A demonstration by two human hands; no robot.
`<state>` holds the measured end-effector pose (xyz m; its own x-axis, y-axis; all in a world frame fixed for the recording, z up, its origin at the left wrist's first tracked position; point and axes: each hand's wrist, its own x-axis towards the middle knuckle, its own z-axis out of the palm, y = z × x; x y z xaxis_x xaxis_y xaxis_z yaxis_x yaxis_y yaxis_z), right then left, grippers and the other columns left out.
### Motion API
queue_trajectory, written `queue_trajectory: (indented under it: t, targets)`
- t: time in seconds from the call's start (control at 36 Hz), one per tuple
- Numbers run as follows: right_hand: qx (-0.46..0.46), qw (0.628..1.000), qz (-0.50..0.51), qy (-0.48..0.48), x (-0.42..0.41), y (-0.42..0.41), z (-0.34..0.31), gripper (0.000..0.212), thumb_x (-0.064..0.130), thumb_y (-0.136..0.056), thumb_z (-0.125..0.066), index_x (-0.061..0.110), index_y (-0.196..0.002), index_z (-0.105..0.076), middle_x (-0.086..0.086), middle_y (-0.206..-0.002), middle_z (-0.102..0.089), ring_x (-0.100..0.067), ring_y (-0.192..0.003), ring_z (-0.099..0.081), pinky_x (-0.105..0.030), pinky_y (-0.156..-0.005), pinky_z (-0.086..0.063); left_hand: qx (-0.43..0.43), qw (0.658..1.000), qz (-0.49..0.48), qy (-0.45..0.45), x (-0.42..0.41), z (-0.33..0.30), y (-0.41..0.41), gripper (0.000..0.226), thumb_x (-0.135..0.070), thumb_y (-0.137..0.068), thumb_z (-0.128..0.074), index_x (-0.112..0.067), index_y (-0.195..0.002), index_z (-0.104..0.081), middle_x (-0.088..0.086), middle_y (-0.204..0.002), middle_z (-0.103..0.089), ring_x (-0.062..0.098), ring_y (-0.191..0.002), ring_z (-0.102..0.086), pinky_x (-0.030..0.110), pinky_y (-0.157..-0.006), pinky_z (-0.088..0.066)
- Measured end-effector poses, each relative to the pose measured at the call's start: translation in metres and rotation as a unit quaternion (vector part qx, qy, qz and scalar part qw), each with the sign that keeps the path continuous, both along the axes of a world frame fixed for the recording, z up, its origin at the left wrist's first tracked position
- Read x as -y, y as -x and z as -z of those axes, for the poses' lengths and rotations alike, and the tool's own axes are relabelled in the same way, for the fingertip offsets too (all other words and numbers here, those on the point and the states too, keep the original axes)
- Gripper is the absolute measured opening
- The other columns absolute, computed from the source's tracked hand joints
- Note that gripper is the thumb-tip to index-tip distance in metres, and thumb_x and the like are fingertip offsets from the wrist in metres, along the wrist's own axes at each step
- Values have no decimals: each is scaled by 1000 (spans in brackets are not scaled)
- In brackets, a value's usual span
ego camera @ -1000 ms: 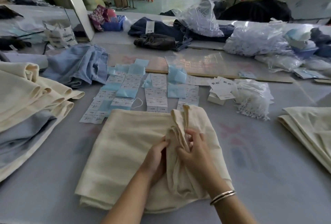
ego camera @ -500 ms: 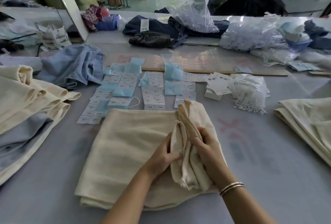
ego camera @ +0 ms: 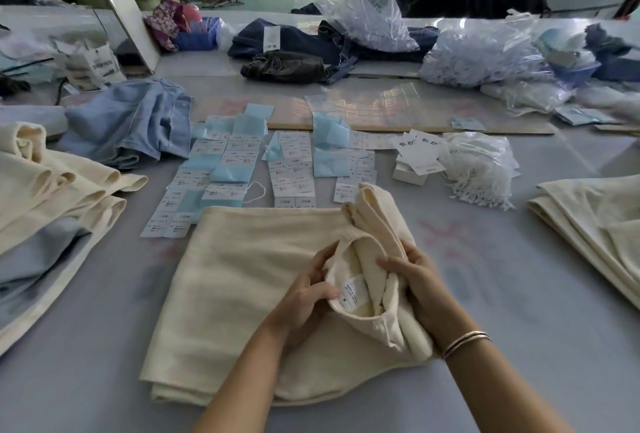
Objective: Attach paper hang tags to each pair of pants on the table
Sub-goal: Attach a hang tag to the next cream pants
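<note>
A folded pair of cream pants [ego camera: 242,294] is laid on the grey table [ego camera: 519,346] in the lower centre of the frame. Its bunched waistband, just right of centre, is gripped from both sides: the left hand [ego camera: 304,297] is curled round the near edge, the right hand [ego camera: 415,280] is closed over the fabric, and a white sewn-in label [ego camera: 355,292] is exposed between them. Rows of paper hang tags [ego camera: 292,169] are spread above the pants, at mid-frame.
</note>
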<state>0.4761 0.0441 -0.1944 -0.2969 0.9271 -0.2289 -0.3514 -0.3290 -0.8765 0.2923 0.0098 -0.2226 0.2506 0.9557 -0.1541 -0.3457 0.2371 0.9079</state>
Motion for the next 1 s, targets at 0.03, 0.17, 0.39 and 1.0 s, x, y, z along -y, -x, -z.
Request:
queue_trajectory:
  t: [0.03,0.17,0.39,1.0]
  targets:
    - [-19,1000,1,2,0,-2,0,43,8,-68,-73,11,-110,-66,-22,-101,-69,-32,-85,-68,-37,-68,-57,12,1000,9,2,0,0,1,81,5,-66,-53,-18,-142,-41,13,-130,-59,31,-118,-57,44,-101,-44]
    - [-56,998,-6,1,1,-5,-5,58,7,-68,-69,7,-124,-55,-24,-106,-64,-33,-88,-65,-40,-73,-58,65,997,34,10,-1,-1,1,81,7,-63,-54,-21,-139,-44,14,-118,-62,31,-109,-58,39,-93,-48]
    - [-53,999,0,-1,3,-5,-9,62,4,-71,-68,8,-130,-50,-24,-109,-61,-35,-92,-61,-42,-76,-56,106,993,43,15,1,-5,1,89,4,-57,-60,-17,-141,-41,21,-121,-54,37,-111,-49,43,-93,-44]
    - [318,943,101,-5,4,-173,-45,21,0,-90,-55,16,-99,-65,1,-77,-74,-15,-67,-68,-28,-54,-55,-428,848,-130,-284,-20,0,-36,38,6,-80,-48,-22,-95,-70,-5,-95,-65,11,-89,-61,23,-76,-49]
